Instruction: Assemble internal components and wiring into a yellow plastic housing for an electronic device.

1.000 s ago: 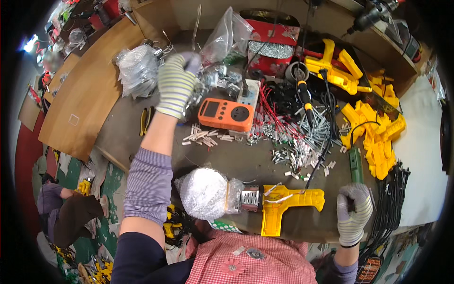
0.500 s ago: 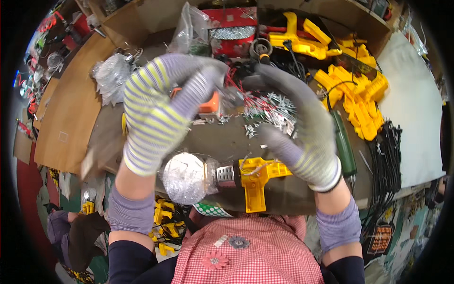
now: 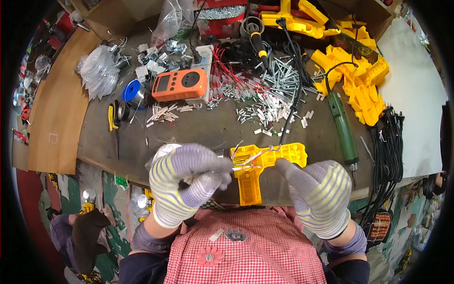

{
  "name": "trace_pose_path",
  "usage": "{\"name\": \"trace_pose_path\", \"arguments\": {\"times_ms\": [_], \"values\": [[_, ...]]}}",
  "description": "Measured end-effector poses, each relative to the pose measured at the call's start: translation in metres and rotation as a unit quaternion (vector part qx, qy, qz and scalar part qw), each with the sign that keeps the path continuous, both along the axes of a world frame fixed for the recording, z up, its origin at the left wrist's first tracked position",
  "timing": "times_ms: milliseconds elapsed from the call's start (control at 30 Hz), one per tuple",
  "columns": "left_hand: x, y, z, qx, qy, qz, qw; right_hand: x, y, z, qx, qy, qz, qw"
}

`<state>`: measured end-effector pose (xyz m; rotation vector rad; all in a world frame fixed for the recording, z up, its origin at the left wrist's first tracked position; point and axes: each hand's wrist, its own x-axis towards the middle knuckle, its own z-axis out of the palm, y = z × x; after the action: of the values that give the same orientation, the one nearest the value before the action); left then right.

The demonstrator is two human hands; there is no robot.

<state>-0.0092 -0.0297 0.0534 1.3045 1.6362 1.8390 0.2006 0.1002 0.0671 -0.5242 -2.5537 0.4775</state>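
Observation:
My left hand (image 3: 182, 184), in a striped glove, has its thumb and fingers drawn together over the left end of an open yellow tool housing half (image 3: 249, 189). It hides most of a wrapped round piece (image 3: 163, 154) there; whatever is between the fingertips is hidden. My right hand (image 3: 324, 196), gloved alike, is closed, with its fingertips at the lower right edge of the housing. What it holds, if anything, cannot be seen. Pale wires (image 3: 250, 162) lie inside the housing. A black cord (image 3: 294, 106) runs into its upper edge.
Beyond the hands lie an orange meter (image 3: 179, 84), loose screws (image 3: 283, 78), white sleeves (image 3: 165, 113) and red wires (image 3: 220, 68). A green electric screwdriver (image 3: 343, 128), yellow housing parts (image 3: 359, 90) and black cords (image 3: 388, 151) are at right. Yellow-handled pliers (image 3: 113, 123) and a blue spool (image 3: 134, 92) are at left.
Both hands have come down toward me from above the parts on the table to the yellow housing. The view has shifted, and the meter and spool now show.

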Motion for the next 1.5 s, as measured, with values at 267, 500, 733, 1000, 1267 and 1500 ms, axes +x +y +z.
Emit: {"name": "trace_pose_path", "arguments": {"times_ms": [267, 500, 733, 1000, 1267, 1500], "values": [[0.014, -0.014, -0.02, -0.037, -0.078, -0.092, 0.992, 0.029, -0.008, -0.044, -0.249, 0.087, 0.009, 0.965], [0.001, -0.007, -0.026, -0.241, 0.409, -0.194, 0.858, 0.094, 0.003, -0.018, -0.281, 0.019, -0.162, 0.946], [0.006, -0.011, -0.063, -0.138, 0.534, -0.239, 0.799, 0.06, 0.015, -0.01, -0.375, -0.092, -0.1, 0.917], [0.002, -0.016, -0.071, -0.133, 0.491, -0.251, 0.824, 0.028, 0.035, -0.002, -0.567, -0.166, -0.12, 0.798], [0.01, -0.02, -0.062, -0.206, 0.286, -0.161, 0.922, 0.065, 0.042, -0.009, -0.535, -0.169, -0.004, 0.828], [0.007, -0.01, -0.049, -0.219, 0.506, -0.204, 0.809, 0.064, 0.023, -0.014, 0.164, -0.106, 0.061, 0.979]]}}
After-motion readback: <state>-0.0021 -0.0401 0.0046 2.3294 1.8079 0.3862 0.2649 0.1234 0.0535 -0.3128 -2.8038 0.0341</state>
